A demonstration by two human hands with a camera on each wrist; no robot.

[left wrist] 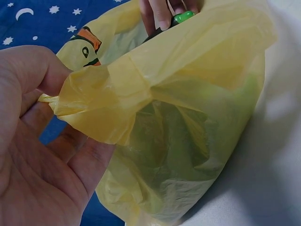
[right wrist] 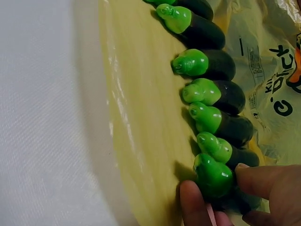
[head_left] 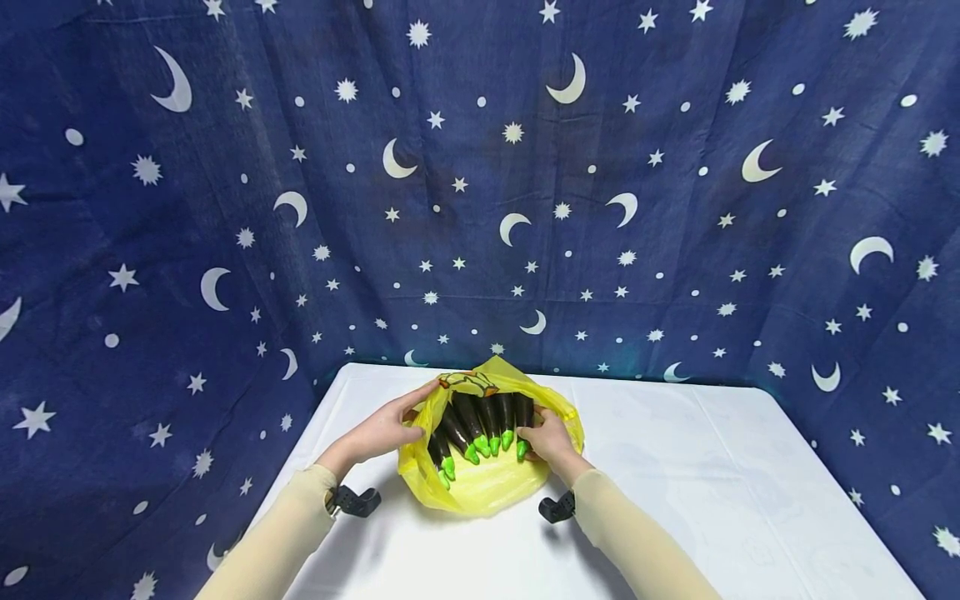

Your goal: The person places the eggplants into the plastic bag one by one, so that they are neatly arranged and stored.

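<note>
A yellow plastic bag [head_left: 491, 490] lies on its side on the table, its mouth facing me. Inside, several dark eggplants [head_left: 467, 412] with bright green caps form a fanned row, caps toward the opening. My left hand [head_left: 384, 431] pinches the bag's rim on the left side; the gathered plastic [left wrist: 87, 96] shows at its fingers in the left wrist view. Reaching into the right side of the mouth, my right hand [head_left: 553, 435] holds the rightmost eggplant [right wrist: 214, 176] near its cap, between thumb and fingers. That eggplant's far end is hidden in the head view.
A white-covered table [head_left: 675, 467] carries the bag near its back edge. Behind and at both sides hangs a dark blue curtain [head_left: 480, 192] with moons and stars. Dark wrist devices [head_left: 356, 502] sit below both hands. Black and orange print [right wrist: 282, 84] marks the bag.
</note>
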